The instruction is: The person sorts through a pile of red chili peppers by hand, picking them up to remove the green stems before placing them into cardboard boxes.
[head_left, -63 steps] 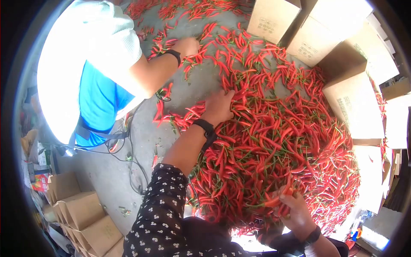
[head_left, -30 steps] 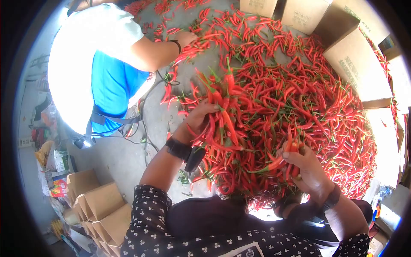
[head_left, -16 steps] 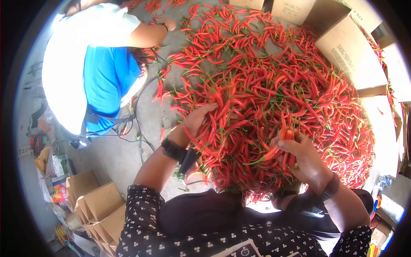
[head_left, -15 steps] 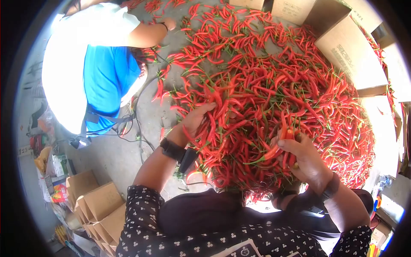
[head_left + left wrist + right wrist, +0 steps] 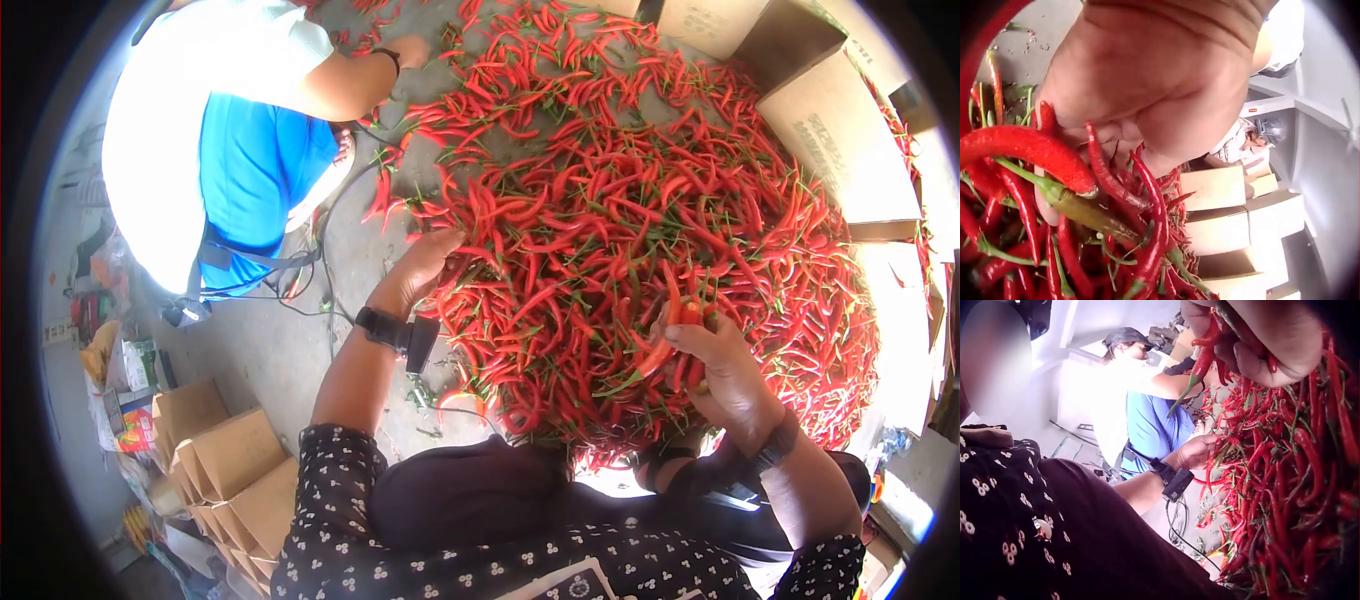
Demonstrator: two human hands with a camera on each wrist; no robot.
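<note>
Red chillies with green stems form a broad pile [image 5: 610,240] on the grey floor. My left hand [image 5: 422,265] is at the pile's left edge. In the left wrist view, the palm [image 5: 1154,81] faces the chillies, and one finger [image 5: 1046,206] reaches down straight among them; the other fingers are partly hidden. A brownish-green chilli [image 5: 1094,215] lies across that finger. My right hand [image 5: 728,370] grips a few chillies [image 5: 655,355] above the pile's near right side. In the right wrist view, one held chilli [image 5: 1204,365] hangs stem down from the curled fingers.
Another person [image 5: 265,150] sits at the left, one hand [image 5: 408,50] near scattered chillies. Cardboard boxes [image 5: 840,150] line the pile's far right side. More boxes [image 5: 235,455] stand at the lower left. A black cable [image 5: 335,250] runs along the floor.
My left hand lifted a bunch of chillies, lowered it onto the pile and moved left to the edge without the bunch. The right hand keeps its chillies. The other person's hand moved up and left.
</note>
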